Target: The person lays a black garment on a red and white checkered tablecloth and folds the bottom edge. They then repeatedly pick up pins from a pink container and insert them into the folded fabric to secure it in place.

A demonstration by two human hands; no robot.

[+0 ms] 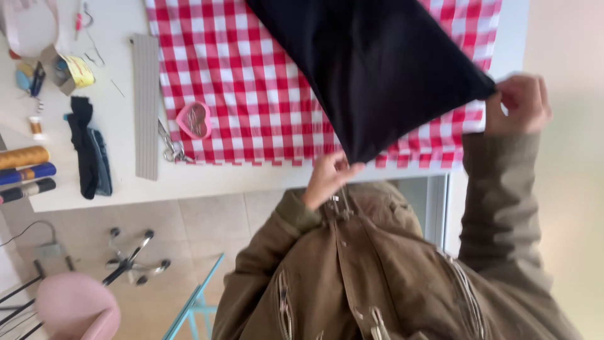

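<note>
Black fabric (377, 69), plain. Gingham cloth (239, 82): red-white check. Tabletop (119, 126) white. Heart-shaped pin box (194, 119) pink. Ribbed strip (146, 107) grey. Thread spools (25, 171): gold, blue, black. Jacket (377, 271) olive-brown. Chair seat (75, 311) pink. Floor tiles (195, 233) beige.

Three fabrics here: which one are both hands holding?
The black cloth: left hand and right hand pinch its corners. The red checked cloth and dark folded piece lie untouched.
</note>
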